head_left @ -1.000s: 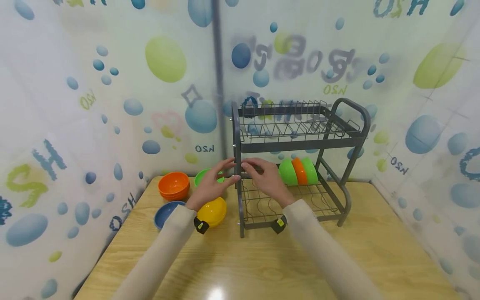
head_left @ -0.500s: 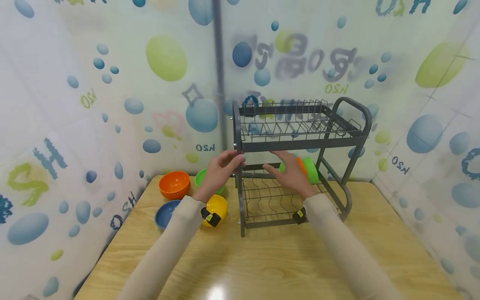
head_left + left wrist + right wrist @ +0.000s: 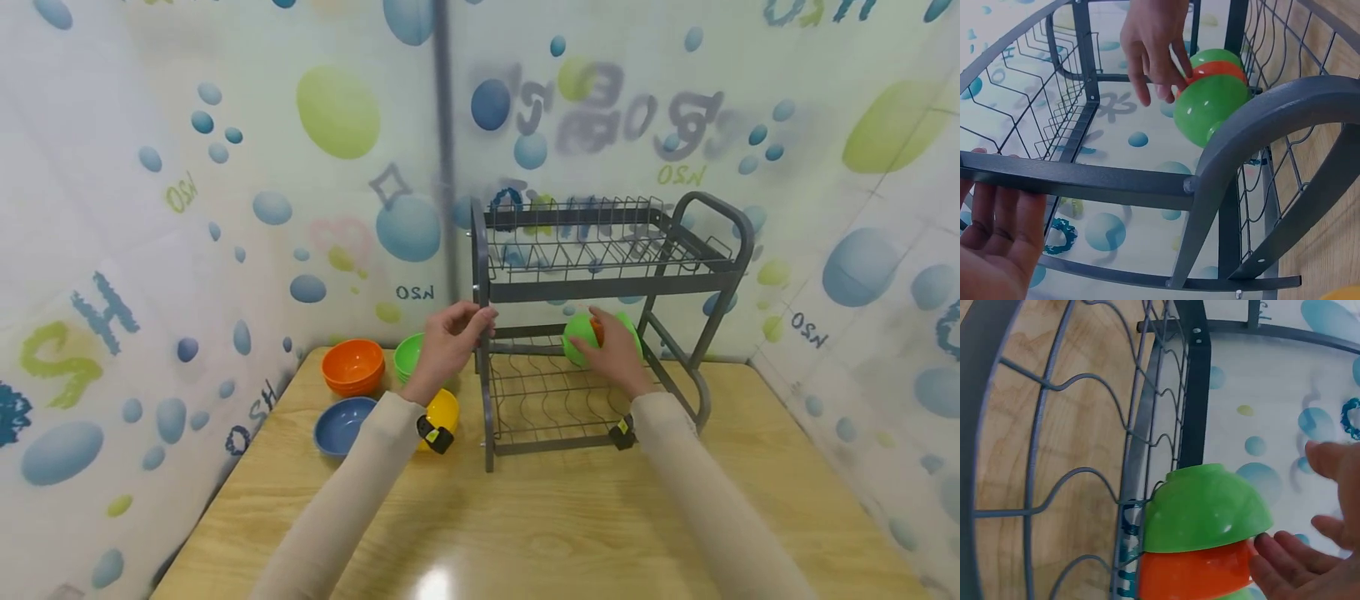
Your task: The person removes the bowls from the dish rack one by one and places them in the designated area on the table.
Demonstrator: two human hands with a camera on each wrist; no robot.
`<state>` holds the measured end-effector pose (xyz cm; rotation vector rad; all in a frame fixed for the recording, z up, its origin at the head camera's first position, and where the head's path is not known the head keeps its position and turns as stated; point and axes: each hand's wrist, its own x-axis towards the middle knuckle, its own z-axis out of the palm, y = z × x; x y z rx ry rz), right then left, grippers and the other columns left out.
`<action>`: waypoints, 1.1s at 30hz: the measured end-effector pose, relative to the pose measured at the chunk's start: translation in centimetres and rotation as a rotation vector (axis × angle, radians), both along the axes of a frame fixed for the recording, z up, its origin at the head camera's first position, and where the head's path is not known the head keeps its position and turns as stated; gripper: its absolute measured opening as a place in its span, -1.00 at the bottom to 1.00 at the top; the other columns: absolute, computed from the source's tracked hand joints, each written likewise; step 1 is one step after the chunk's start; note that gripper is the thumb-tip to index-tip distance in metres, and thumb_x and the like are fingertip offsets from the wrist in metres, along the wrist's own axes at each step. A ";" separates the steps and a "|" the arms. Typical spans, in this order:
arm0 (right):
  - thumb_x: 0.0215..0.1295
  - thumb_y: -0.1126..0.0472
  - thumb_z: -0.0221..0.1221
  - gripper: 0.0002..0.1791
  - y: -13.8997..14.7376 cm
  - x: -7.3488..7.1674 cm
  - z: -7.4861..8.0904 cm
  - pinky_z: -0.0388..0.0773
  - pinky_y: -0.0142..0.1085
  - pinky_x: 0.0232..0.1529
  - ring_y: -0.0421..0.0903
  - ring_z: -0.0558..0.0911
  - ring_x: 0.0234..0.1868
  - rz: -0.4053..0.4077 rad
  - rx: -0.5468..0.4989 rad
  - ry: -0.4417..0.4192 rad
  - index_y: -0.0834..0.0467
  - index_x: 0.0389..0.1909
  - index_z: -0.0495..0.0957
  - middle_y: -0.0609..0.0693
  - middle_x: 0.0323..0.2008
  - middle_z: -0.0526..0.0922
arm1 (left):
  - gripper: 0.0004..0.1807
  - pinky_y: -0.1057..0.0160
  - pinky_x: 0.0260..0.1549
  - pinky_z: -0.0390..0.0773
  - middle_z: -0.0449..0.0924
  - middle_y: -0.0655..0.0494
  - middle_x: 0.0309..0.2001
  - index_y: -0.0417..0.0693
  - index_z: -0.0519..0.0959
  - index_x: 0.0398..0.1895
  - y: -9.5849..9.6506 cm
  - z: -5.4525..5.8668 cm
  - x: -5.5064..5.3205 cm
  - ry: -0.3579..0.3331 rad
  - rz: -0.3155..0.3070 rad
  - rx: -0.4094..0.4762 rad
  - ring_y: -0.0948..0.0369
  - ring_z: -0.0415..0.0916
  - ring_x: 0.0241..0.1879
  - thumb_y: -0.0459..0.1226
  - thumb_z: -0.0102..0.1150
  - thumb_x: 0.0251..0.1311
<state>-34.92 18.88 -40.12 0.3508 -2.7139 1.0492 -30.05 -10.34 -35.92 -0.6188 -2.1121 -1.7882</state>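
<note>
In the head view, a dark grey two-tier dish rack (image 3: 615,288) stands on the table. My left hand (image 3: 448,340) grips its left side; in the left wrist view its fingers (image 3: 1007,215) pass behind a rack bar, tips showing above it. On the lower tier a green bowl (image 3: 1207,509), an orange bowl (image 3: 1197,572) and another green bowl (image 3: 1210,57) stand tipped on their sides in a row. My right hand (image 3: 617,350) is over this row, fingers loosely extended. Its fingertips lie right at the orange bowl's rim, the thumb held apart.
Left of the rack, orange bowls (image 3: 352,365) sit stacked, with green bowls (image 3: 408,354) behind my left hand. A blue bowl (image 3: 341,427) and a partly hidden yellow bowl (image 3: 446,410) are nearer the front. The upper tier (image 3: 607,250) has wire slots. A patterned wall sheet (image 3: 337,192) hangs close behind.
My right hand has moved right, from beside the rack's left post to the bowls on the lower tier. My left hand has moved slightly right and up onto that post.
</note>
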 end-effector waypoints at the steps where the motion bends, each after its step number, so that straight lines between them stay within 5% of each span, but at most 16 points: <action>1: 0.50 0.02 0.19 -0.19 0.1 -0.1 -0.2 0.34 0.26 0.42 0.34 0.35 0.45 -0.016 -0.009 -0.014 0.23 0.59 0.09 0.36 0.47 0.32 | -0.74 0.26 -0.36 0.65 0.73 -0.12 -0.27 -0.04 0.72 -0.12 0.1 0.0 0.0 0.010 0.001 0.003 0.14 0.61 -0.34 -0.07 0.19 0.46; 7: 0.54 0.01 0.13 -0.34 0.7 -0.2 -1.0 0.55 0.19 0.21 0.32 0.56 0.24 -0.103 -0.011 -0.073 0.33 0.46 0.29 0.41 0.23 0.55 | -0.76 0.28 -0.39 0.63 0.72 0.02 -0.31 -0.05 0.71 -0.14 0.4 -0.2 -0.1 0.028 -0.003 0.015 0.16 0.60 -0.35 -0.09 0.18 0.47; 15: 0.58 0.15 0.04 -0.53 1.0 -0.7 -2.4 0.64 0.11 0.11 0.29 0.63 0.15 -0.163 -0.081 -0.068 0.38 0.32 0.48 0.39 0.17 0.63 | -0.76 0.34 -0.37 0.60 0.71 -0.18 -0.29 -0.14 0.70 -0.12 0.6 -0.4 -0.2 0.032 0.003 0.025 0.16 0.59 -0.34 -0.16 0.16 0.49; 21: 0.57 0.16 0.08 -0.56 1.3 -0.4 -2.4 0.69 0.03 -0.05 0.25 0.69 0.01 -0.185 -0.114 -0.071 0.37 0.27 0.54 0.37 0.09 0.68 | -0.74 0.37 -0.35 0.60 0.71 -0.14 -0.27 -0.12 0.69 -0.10 0.7 -0.5 -0.1 0.029 -0.011 0.034 0.20 0.59 -0.32 -0.12 0.17 0.48; 33: 0.56 0.18 0.09 -0.57 1.1 -0.6 -2.4 0.64 0.02 0.12 0.24 0.64 0.15 -0.220 -0.168 -0.117 0.34 0.29 0.53 0.34 0.15 0.66 | -0.71 0.31 -0.33 0.62 0.71 -0.14 -0.26 -0.17 0.68 -0.08 0.2 -0.5 0.0 0.027 0.000 0.030 0.20 0.59 -0.32 -0.12 0.17 0.48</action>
